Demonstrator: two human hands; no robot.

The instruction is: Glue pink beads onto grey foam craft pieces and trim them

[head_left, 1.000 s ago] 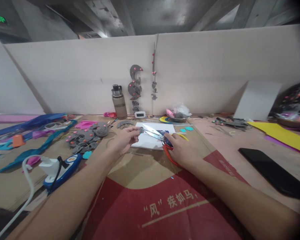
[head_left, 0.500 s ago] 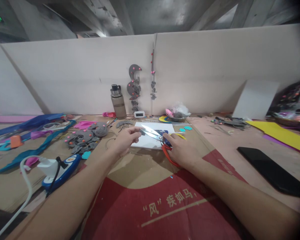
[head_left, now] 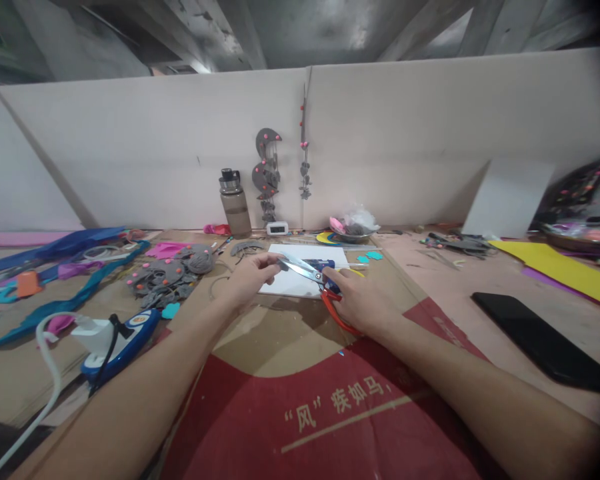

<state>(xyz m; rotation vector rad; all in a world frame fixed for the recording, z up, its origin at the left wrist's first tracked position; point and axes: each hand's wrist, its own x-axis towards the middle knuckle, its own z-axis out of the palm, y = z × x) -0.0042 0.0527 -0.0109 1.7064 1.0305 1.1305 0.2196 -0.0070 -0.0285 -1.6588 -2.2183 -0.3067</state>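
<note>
My right hand (head_left: 353, 297) is wrapped round the red handles of a pair of scissors (head_left: 305, 268), whose metal blades point left and look closed. At the blade tips, my left hand (head_left: 250, 277) has thumb and forefinger pinched together on something small and dark that I cannot make out. Below both hands lies a white board (head_left: 290, 287) on brown and red cardboard (head_left: 260, 340). A dark blue tool (head_left: 325, 264) rests behind the scissors, partly covered by my right hand.
Left: grey felt pieces (head_left: 165, 277), blue power strip (head_left: 123, 347) with a white cable. Back: bottle (head_left: 235, 207), small display (head_left: 277, 229), bowl (head_left: 355, 235), hanging felt ornaments (head_left: 266, 177). Right: black phone (head_left: 540, 340), yellow sheet (head_left: 560, 263). Teal pieces (head_left: 370, 257) lie behind my right hand.
The scissor blades, slightly parted before, have come together. Both hands stay in nearly the same place. The whole view has shifted slightly.
</note>
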